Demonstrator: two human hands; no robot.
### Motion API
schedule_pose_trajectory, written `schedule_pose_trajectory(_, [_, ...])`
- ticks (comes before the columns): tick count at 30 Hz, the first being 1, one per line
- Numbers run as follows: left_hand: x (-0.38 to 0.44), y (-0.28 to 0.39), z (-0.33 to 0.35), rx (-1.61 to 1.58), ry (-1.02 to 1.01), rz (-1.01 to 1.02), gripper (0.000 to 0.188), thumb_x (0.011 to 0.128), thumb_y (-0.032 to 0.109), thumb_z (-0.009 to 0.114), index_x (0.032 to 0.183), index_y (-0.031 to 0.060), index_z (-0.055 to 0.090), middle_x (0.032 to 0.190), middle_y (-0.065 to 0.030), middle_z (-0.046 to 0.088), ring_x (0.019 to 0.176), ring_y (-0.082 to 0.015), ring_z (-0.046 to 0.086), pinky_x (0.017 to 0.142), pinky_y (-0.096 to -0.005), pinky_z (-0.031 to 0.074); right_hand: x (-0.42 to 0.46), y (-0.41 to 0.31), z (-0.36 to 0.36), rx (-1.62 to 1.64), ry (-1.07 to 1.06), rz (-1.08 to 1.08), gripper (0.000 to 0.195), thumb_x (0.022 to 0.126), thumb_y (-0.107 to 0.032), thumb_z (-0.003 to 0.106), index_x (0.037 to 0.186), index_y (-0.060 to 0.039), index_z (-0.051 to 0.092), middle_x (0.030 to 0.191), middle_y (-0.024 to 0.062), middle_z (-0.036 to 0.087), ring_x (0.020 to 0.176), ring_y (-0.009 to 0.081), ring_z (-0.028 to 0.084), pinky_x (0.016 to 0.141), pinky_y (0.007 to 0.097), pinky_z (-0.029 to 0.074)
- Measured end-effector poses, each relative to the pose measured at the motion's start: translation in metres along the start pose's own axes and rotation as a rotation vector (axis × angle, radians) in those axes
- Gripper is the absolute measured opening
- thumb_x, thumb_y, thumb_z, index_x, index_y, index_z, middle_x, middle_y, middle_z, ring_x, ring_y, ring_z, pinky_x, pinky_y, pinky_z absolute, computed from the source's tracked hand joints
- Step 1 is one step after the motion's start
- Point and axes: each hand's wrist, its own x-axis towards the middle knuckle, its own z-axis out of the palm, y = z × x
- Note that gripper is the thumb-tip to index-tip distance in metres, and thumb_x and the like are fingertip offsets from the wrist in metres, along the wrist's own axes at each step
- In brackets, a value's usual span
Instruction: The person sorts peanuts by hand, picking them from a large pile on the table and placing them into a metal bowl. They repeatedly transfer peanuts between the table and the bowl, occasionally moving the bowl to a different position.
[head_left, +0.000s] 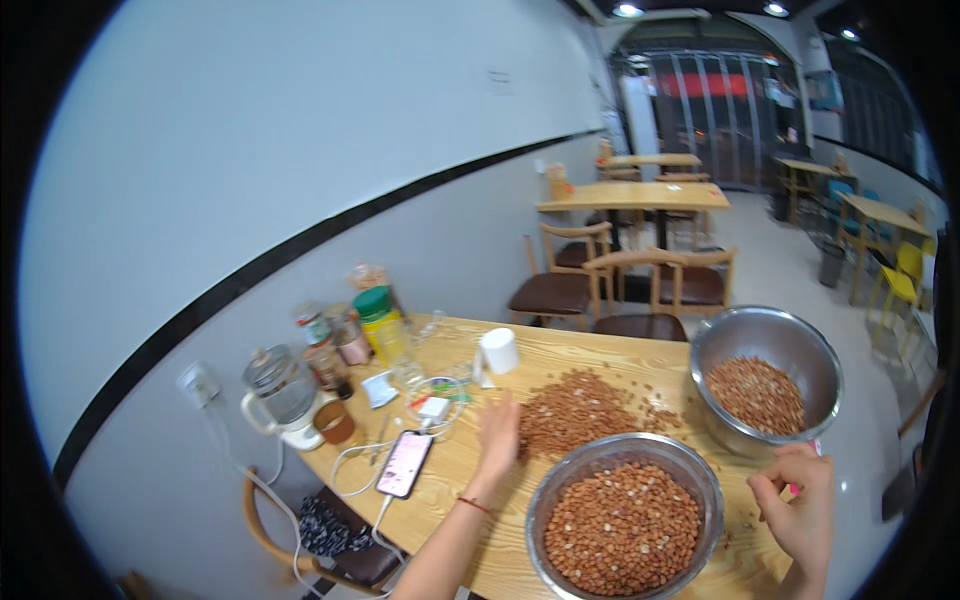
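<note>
Reddish-brown shelled peanuts lie in a loose pile (574, 409) on the wooden table (457, 517). My left hand (499, 435), a red cord on its wrist, is extended edge-on against the pile's left side and holds nothing. In front of me a steel bowl (534, 517) is filled with peanuts (622, 525), a few of them pale. A second, deeper steel bowl (817, 360) stands at the far right corner with fewer peanuts (756, 394). My right hand (796, 499) hovers right of the near bowl, fingers curled towards the thumb; whether something small sits inside is hidden.
Left on the table are a charging phone (405, 465) with white cables, a glass kettle (279, 386), a brown cup (335, 424), several jars and a green-lidded container (375, 307). A paper roll (499, 351) stands behind the pile. Chairs (634, 292) stand beyond the table.
</note>
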Motion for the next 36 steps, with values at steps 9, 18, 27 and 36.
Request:
schedule_pose_trajectory(9, [-0.085, 0.025, -0.064, 0.543, 0.370, 0.380, 0.050, 0.094, 0.031, 0.063, 0.138, 0.0087, 0.057, 0.096, -0.0099, 0.074, 0.113, -0.0267, 0.064, 0.114, -0.0618, 0.024, -0.014, 0.012, -0.003, 0.064, 0.304, -0.306, 0.040, 0.077, 0.016, 0.058, 0.113, 0.0016, 0.066, 0.117, 0.0155, 0.062, 0.081, 0.0155, 0.065, 0.080, 0.0288, 0.055])
schedule_pose_trajectory(18, [-0.247, 0.005, -0.236, 0.547, 0.345, -0.029, 0.080, 0.086, 0.027, 0.072, 0.155, 0.0124, 0.033, 0.157, -0.0298, 0.027, 0.149, -0.0464, 0.015, 0.118, -0.0524, 0.021, -0.024, -0.025, -0.030, -0.029, 0.263, -0.294, 0.073, 0.071, 0.003, 0.062, 0.142, -0.0095, 0.052, 0.163, 0.0185, 0.021, 0.149, 0.0370, 0.027, 0.120, 0.0478, 0.025])
schedule_pose_trajectory(27, [-0.429, -0.083, -0.133, 0.388, -0.298, -0.492, 0.069, 0.101, 0.049, 0.042, 0.155, 0.0090, 0.028, 0.159, -0.0288, 0.023, 0.149, -0.0453, 0.017, 0.119, -0.0584, 0.014, -0.078, -0.041, -0.077, -0.076, 0.187, -0.475, 0.074, 0.087, -0.052, 0.059, 0.149, -0.0131, 0.045, 0.160, 0.0158, 0.030, 0.147, 0.0346, 0.032, 0.116, 0.0596, 0.027])
schedule_pose_trajectory(36, [-0.408, -0.005, -0.158, 0.250, -0.346, -0.194, 0.063, 0.096, 0.044, 0.059, 0.144, 0.0041, 0.048, 0.146, -0.0267, 0.045, 0.141, -0.0434, 0.035, 0.114, -0.0497, 0.034, -0.187, -0.093, 0.016, 0.673, -1.192, -0.168, 0.036, 0.091, -0.020, 0.069, 0.124, -0.0054, 0.067, 0.149, 0.0190, 0.048, 0.128, 0.0322, 0.057, 0.105, 0.0431, 0.047])
